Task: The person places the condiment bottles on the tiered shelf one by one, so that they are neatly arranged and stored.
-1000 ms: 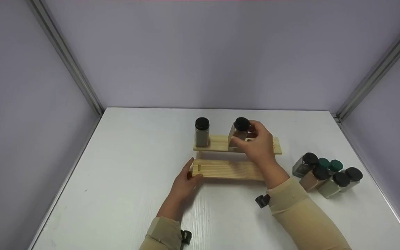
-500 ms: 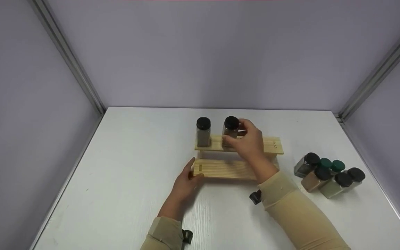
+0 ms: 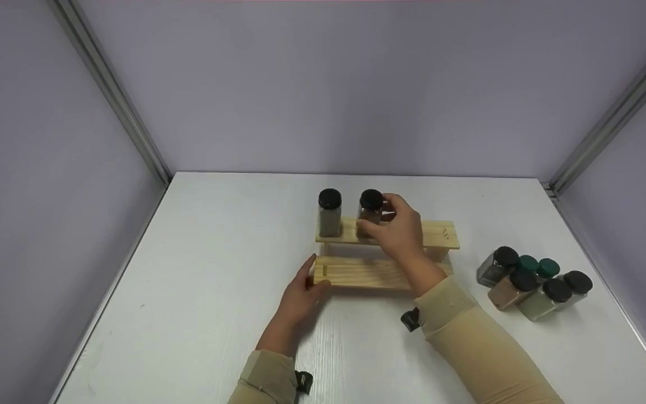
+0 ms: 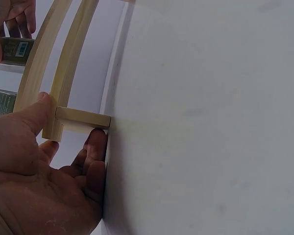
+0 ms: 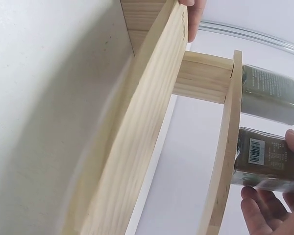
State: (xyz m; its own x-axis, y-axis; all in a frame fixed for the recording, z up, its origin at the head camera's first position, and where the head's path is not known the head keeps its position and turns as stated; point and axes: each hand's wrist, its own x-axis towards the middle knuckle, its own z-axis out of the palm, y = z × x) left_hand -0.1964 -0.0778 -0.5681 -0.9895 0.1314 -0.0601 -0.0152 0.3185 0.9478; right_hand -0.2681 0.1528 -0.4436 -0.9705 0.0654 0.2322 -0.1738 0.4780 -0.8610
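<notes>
A two-tier wooden rack point(image 3: 356, 272) stands on the white table. My left hand point(image 3: 298, 300) grips the left end of its lower shelf, thumb in front and fingers around the end, as the left wrist view point(image 4: 49, 176) also shows. On the upper shelf, my right hand point(image 3: 401, 227) holds a black-capped spice jar point(image 3: 369, 210) between thumb and fingers. That jar is upright with its base at the shelf; a barcode label point(image 5: 256, 152) shows in the right wrist view. To its left, a second black-capped spice jar point(image 3: 330, 213) stands at the shelf's left end, a small gap between them.
Several more spice jars stand in a cluster on the table at the right, some with black caps point(image 3: 557, 290) and two with green caps point(image 3: 548, 267). Grey panels point(image 3: 323, 84) enclose the table point(image 3: 216, 252) at the back and sides.
My right hand has moved the held spice jar left along the upper shelf, closer to the other jar, and the jar now stands straighter. My left hand stays on the rack's end.
</notes>
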